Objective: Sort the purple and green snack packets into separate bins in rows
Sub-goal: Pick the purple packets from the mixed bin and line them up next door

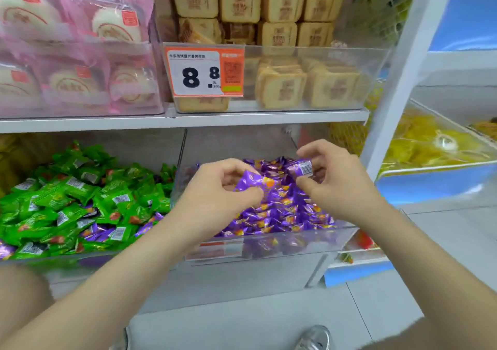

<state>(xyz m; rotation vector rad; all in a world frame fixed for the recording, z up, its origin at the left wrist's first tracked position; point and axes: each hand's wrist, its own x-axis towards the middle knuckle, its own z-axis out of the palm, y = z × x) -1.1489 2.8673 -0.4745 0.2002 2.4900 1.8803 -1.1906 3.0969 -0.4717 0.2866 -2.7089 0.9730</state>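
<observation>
**Both hands over the purple bin**

Above my hands runs a white metal shelf carrying tan square biscuit packs behind an orange-and-white price tag. My forearms cross the front wall of a clear plastic bin full of purple packets. Left of my left hand lies a heap of glossy green foil snack packets, with stray purple packets along its near edge. My left hand pinches a crinkled purple foil snack packet with an orange print. My right hand pinches a second purple packet showing a white barcode. Both are held just above the pile.
</observation>
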